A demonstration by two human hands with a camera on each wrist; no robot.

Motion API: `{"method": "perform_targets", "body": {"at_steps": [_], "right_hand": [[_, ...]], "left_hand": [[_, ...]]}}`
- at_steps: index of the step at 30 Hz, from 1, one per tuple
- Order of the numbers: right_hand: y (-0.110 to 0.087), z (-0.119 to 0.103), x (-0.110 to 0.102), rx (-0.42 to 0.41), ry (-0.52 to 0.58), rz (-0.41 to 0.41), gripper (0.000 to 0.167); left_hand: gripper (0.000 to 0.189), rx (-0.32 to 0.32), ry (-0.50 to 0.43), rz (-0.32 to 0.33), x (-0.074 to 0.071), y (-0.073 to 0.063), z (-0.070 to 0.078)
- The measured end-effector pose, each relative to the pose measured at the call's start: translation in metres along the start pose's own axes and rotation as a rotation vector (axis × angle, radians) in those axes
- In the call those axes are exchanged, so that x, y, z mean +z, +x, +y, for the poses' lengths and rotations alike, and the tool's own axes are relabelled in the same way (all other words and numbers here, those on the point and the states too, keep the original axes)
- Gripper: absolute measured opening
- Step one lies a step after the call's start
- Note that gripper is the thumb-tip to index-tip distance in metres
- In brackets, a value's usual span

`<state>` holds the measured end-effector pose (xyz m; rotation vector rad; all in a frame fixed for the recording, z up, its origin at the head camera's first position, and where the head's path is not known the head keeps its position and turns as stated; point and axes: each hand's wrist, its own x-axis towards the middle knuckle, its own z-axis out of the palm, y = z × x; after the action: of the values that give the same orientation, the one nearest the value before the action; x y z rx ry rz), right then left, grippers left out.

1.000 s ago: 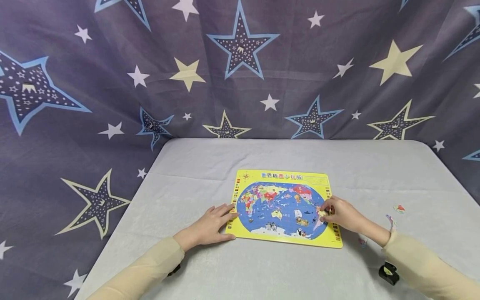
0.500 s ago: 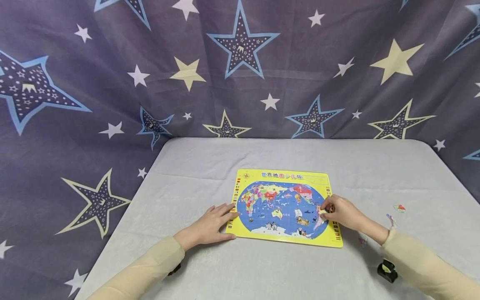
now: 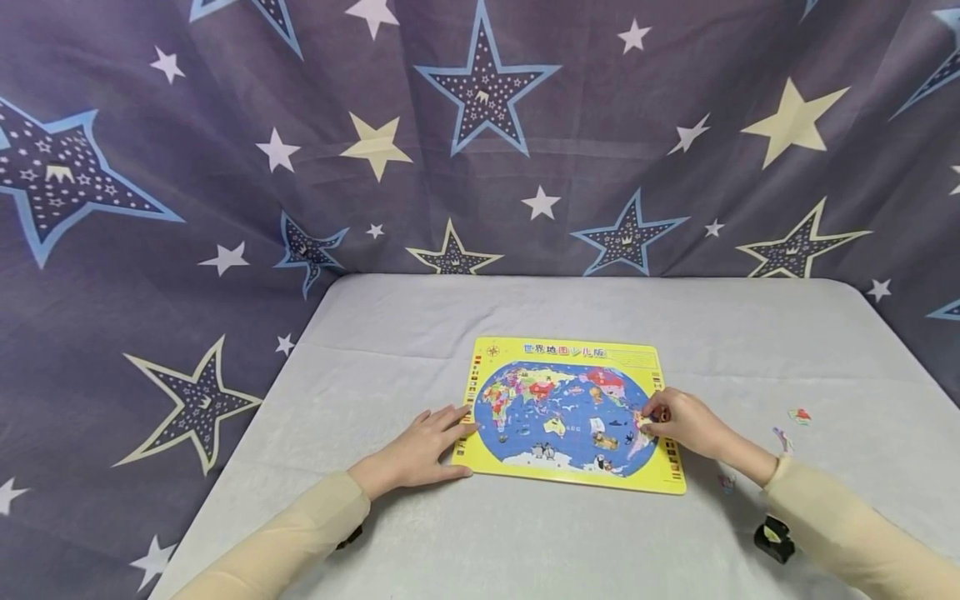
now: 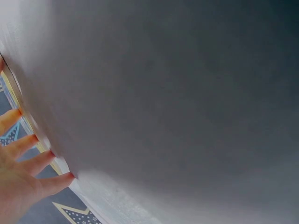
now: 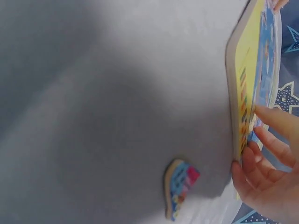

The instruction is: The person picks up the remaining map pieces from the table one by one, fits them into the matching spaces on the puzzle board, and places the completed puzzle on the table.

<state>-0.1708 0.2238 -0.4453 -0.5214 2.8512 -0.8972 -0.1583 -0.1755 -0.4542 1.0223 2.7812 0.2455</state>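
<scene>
A yellow-bordered world map puzzle board (image 3: 570, 483) lies flat on the table in the head view. My left hand (image 3: 423, 446) rests at its left edge with fingers spread, fingertips on the border. At the map's right side, my right hand (image 3: 682, 425) pinches a small, pale yellow and pink puzzle piece (image 3: 642, 422) with thumb and forefinger, low over the South America area. The fingers hide part of that piece. In the right wrist view, the other fingers (image 5: 250, 172) of this hand curl by the board's edge (image 5: 232, 93).
Right of the board lie loose puzzle pieces: one with red (image 3: 799, 416), a slim one (image 3: 783, 440) by the right wrist, and one (image 3: 726, 482) below the forearm. A pale cloth covers the table (image 3: 405, 333). A star-patterned curtain (image 3: 480, 192) hangs behind.
The right thumb and fingers have shifted slightly at the map's right side, with the thumb a little higher. The left hand and the board stay in place.
</scene>
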Motion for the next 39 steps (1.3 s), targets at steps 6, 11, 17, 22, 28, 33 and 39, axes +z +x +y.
{"method": "perform_targets", "body": {"at_steps": [6, 11, 17, 22, 28, 33, 39], "right_hand": [[-0.003, 0.000, -0.005, -0.030, 0.024, -0.011, 0.020], [-0.007, 0.004, -0.012, -0.032, 0.037, -0.026, 0.019], [-0.015, 0.012, -0.021, -0.064, 0.028, 0.002, 0.016], [-0.024, 0.018, -0.030, -0.070, 0.014, 0.042, 0.017], [-0.035, 0.027, -0.040, -0.027, 0.017, 0.059, 0.019], [-0.044, 0.033, -0.047, -0.014, 0.009, 0.089, 0.020], [-0.053, 0.040, -0.054, -0.013, -0.016, 0.118, 0.020]], "left_hand": [[0.066, -0.001, -0.007, -0.009, -0.001, 0.000, 0.001], [0.066, -0.005, -0.012, -0.009, -0.002, 0.000, 0.001], [0.066, -0.006, -0.012, -0.017, -0.003, 0.001, 0.001], [0.066, -0.010, -0.010, -0.023, -0.003, 0.001, 0.001], [0.066, -0.022, -0.009, -0.035, -0.003, 0.000, 0.002], [0.066, -0.020, -0.004, -0.033, -0.004, 0.000, 0.002], [0.066, -0.012, -0.012, -0.032, -0.004, 0.000, 0.002]]}}
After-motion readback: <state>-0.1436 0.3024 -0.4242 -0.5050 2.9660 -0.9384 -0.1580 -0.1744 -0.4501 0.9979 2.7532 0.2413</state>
